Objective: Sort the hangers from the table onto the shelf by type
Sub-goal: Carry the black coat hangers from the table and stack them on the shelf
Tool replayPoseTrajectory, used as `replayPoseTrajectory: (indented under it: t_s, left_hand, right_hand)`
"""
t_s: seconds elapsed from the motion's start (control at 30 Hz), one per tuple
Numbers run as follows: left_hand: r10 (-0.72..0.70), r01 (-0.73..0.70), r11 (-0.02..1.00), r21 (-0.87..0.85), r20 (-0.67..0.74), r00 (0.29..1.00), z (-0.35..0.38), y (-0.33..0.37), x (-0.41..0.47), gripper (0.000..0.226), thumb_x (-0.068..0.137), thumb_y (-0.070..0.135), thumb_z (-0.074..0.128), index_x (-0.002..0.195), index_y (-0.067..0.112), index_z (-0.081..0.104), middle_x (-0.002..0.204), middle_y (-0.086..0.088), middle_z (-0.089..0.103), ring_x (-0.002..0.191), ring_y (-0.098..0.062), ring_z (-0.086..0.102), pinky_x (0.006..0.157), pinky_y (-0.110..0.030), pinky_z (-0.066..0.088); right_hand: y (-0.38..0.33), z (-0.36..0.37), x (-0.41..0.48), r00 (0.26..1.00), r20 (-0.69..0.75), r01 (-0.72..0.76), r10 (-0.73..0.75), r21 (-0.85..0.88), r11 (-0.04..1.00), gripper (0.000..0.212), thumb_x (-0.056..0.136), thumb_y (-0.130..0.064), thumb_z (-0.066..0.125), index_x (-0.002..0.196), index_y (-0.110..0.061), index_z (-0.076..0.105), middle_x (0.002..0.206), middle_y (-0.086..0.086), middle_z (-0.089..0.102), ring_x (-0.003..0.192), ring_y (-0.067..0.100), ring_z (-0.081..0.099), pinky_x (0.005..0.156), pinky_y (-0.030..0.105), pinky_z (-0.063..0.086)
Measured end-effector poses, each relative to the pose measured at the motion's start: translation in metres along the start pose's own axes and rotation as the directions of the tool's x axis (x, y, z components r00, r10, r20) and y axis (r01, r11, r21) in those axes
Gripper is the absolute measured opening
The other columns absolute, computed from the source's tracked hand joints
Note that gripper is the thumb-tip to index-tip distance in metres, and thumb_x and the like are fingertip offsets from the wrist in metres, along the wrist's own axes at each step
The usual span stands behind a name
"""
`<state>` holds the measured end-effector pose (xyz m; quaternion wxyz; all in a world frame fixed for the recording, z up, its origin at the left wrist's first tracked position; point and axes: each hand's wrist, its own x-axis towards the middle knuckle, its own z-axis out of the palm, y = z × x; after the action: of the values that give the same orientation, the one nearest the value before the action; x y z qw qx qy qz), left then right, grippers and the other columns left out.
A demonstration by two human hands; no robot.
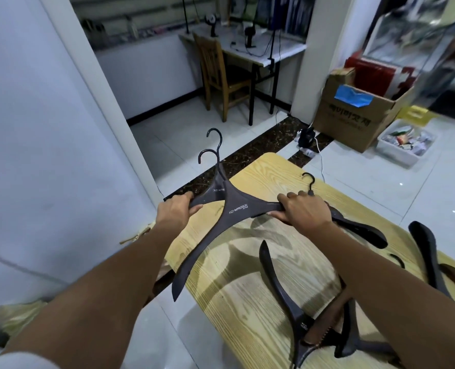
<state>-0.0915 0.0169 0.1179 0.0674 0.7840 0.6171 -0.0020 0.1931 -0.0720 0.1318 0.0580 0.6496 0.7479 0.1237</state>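
Observation:
Two dark brown wide-shouldered hangers (231,209) with black hooks are held stacked above the far left corner of the light wooden table (247,283). My left hand (177,210) grips the left shoulder end. My right hand (305,211) grips the right shoulder end. Under my right hand lies another dark hanger (359,230) with its hook pointing away. Several more dark hangers (290,296) lie on the table near my right forearm, and one (428,254) lies at the right edge. No shelf is visible.
A white wall panel (48,142) stands close on the left. Beyond the table are a tiled floor, a wooden chair (218,73) at a white desk, a cardboard box (354,113) and a white bin (404,145) of small items at the right.

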Motion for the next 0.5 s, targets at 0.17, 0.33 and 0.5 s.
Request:
replayPoseTrajectory:
  t_s: [0.17, 0.33, 0.5]
  left_hand:
    - [0.009, -0.009, 1.000, 0.004, -0.079, 0.997, -0.044, -0.006, -0.013, 0.040, 0.094, 0.054, 0.041, 0.109, 0.018, 0.050, 0.104, -0.007, 0.065, 0.097, -0.029, 0.061, 0.077, -0.037, 0.048]
    - [-0.020, 0.015, 0.999, -0.034, -0.151, 0.988, -0.090, -0.010, -0.031, 0.038, 0.095, 0.052, 0.038, 0.107, 0.018, 0.049, 0.100, -0.007, 0.066, 0.093, -0.030, 0.062, 0.075, -0.037, 0.048]
    - [-0.100, 0.077, 0.992, -0.101, -0.240, 0.966, -0.120, -0.014, -0.061, 0.035, 0.096, 0.050, 0.039, 0.104, 0.018, 0.051, 0.096, -0.006, 0.066, 0.087, -0.029, 0.061, 0.068, -0.033, 0.043]
  right_hand:
    - [0.000, -0.043, 0.000, 0.990, -0.136, -0.019, 0.021, 0.020, 1.000, 0.056, 0.089, -0.067, 0.034, 0.103, -0.017, 0.055, 0.095, 0.003, 0.065, 0.090, 0.026, 0.062, 0.056, 0.030, 0.036]
    - [0.000, -0.083, 0.000, 0.963, -0.270, -0.004, -0.002, -0.025, 1.000, 0.050, 0.076, -0.066, 0.056, 0.084, -0.017, 0.064, 0.067, 0.001, 0.065, 0.061, 0.024, 0.064, 0.039, 0.027, 0.038]
    - [-0.003, -0.115, -0.002, 0.925, -0.378, 0.068, -0.039, 0.063, 0.996, 0.055, 0.088, -0.067, 0.034, 0.106, -0.019, 0.053, 0.105, 0.000, 0.066, 0.095, 0.024, 0.062, 0.056, 0.031, 0.035]
